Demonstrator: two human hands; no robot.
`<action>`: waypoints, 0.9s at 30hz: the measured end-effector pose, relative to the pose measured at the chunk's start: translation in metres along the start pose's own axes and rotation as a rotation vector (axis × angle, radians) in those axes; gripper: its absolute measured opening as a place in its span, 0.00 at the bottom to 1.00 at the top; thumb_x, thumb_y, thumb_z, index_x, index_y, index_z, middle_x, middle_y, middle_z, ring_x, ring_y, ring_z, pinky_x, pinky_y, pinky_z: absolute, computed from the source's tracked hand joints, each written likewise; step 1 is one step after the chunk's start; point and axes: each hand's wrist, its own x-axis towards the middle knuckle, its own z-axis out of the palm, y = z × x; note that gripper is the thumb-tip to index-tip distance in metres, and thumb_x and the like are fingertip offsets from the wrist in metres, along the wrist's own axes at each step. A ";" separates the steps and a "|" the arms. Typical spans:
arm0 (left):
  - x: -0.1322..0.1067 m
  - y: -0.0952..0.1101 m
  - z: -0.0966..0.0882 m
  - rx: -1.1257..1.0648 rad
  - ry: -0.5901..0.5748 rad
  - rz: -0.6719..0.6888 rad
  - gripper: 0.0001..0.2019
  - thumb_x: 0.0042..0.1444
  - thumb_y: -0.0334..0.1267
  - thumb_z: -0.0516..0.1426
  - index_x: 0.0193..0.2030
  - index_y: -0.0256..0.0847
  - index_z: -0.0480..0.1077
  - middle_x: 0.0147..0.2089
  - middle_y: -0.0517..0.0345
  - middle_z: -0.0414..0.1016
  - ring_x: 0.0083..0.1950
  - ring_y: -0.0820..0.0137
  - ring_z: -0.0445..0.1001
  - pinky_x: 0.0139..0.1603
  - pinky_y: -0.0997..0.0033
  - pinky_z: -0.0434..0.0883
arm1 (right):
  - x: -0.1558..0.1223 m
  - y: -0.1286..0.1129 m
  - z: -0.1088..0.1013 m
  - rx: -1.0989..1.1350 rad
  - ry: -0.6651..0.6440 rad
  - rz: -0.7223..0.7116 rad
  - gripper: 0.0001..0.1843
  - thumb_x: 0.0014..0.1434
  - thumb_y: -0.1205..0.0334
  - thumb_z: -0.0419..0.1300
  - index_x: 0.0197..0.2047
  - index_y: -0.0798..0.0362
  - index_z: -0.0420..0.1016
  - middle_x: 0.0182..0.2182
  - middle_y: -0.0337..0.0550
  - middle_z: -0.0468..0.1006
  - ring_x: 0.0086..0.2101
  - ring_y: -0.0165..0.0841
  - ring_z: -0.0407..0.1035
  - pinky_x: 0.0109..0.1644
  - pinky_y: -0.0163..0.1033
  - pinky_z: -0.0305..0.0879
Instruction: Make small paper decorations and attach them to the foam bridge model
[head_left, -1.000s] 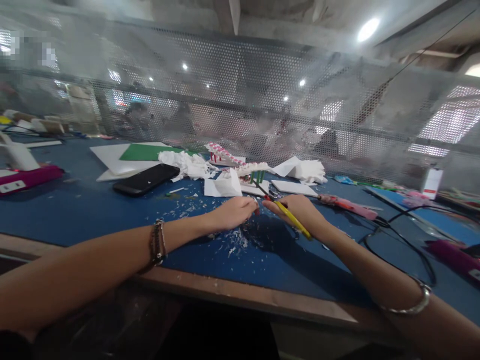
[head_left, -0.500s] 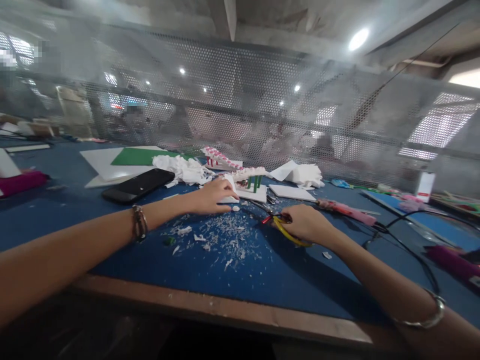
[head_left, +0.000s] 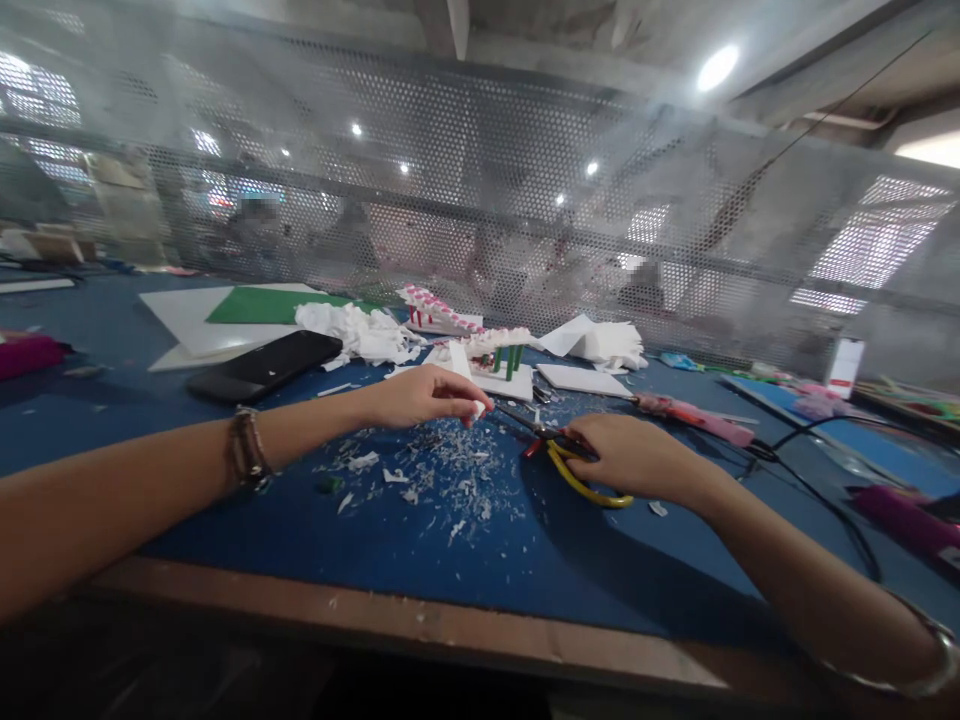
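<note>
A small white piece (head_left: 478, 410) is pinched between the thumb and fingers of my left hand (head_left: 424, 396), just above the table. Its material is too small to make out. My right hand (head_left: 626, 452) is wrapped round scissors (head_left: 581, 478) with yellow handles and dark blades, whose tips point left toward the white piece. Some red thing (head_left: 531, 449) shows beside the scissors. Behind my hands stands a white model (head_left: 499, 345) on green posts (head_left: 517, 360), set on a white base. White scraps (head_left: 450, 480) are scattered over the blue table below my hands.
A black phone (head_left: 266, 366) lies at left, near white and green sheets (head_left: 270, 305). Crumpled white paper (head_left: 360, 332) sits behind. A pink hot glue gun (head_left: 697, 418) with a black cable (head_left: 825, 500) lies at right. Perforated metal panels (head_left: 450, 200) rise behind the table.
My left hand has closed on a small white piece and lifted it from the table, close to the scissor tips. My right hand still holds the scissors, now turned slightly.
</note>
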 end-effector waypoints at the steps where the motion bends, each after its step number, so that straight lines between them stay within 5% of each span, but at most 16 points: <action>1: -0.004 0.004 0.003 -0.166 0.033 -0.038 0.10 0.48 0.35 0.53 0.37 0.38 0.71 0.30 0.57 0.71 0.31 0.75 0.68 0.35 0.75 0.62 | -0.003 -0.001 -0.002 -0.002 0.017 -0.011 0.11 0.51 0.61 0.48 0.33 0.56 0.69 0.33 0.48 0.74 0.33 0.38 0.68 0.31 0.37 0.56; 6: -0.018 0.017 0.014 -0.718 0.107 -0.102 0.10 0.48 0.27 0.53 0.37 0.38 0.70 0.29 0.59 0.70 0.27 0.80 0.65 0.32 0.78 0.61 | -0.009 -0.012 -0.012 0.164 0.330 -0.119 0.13 0.53 0.61 0.50 0.40 0.56 0.66 0.34 0.45 0.72 0.31 0.33 0.66 0.34 0.38 0.60; 12: -0.015 0.022 0.031 -0.770 0.131 -0.098 0.05 0.47 0.33 0.56 0.24 0.34 0.68 0.24 0.62 0.68 0.25 0.81 0.63 0.30 0.79 0.59 | -0.010 -0.041 -0.006 0.669 0.674 -0.418 0.19 0.51 0.58 0.56 0.46 0.55 0.61 0.32 0.40 0.66 0.27 0.24 0.63 0.32 0.30 0.64; 17: -0.012 0.021 0.043 -0.743 0.101 -0.136 0.11 0.43 0.41 0.59 0.29 0.35 0.70 0.29 0.59 0.69 0.31 0.76 0.65 0.35 0.76 0.60 | -0.006 -0.055 0.003 0.722 0.741 -0.510 0.12 0.53 0.66 0.54 0.42 0.55 0.68 0.31 0.40 0.65 0.28 0.23 0.63 0.31 0.29 0.63; 27: -0.015 0.025 0.038 -0.484 0.057 -0.046 0.05 0.45 0.32 0.57 0.31 0.36 0.70 0.31 0.61 0.71 0.33 0.77 0.66 0.35 0.79 0.61 | -0.008 -0.049 0.002 0.562 0.787 -0.495 0.05 0.52 0.72 0.53 0.34 0.57 0.66 0.27 0.37 0.65 0.26 0.22 0.60 0.30 0.28 0.59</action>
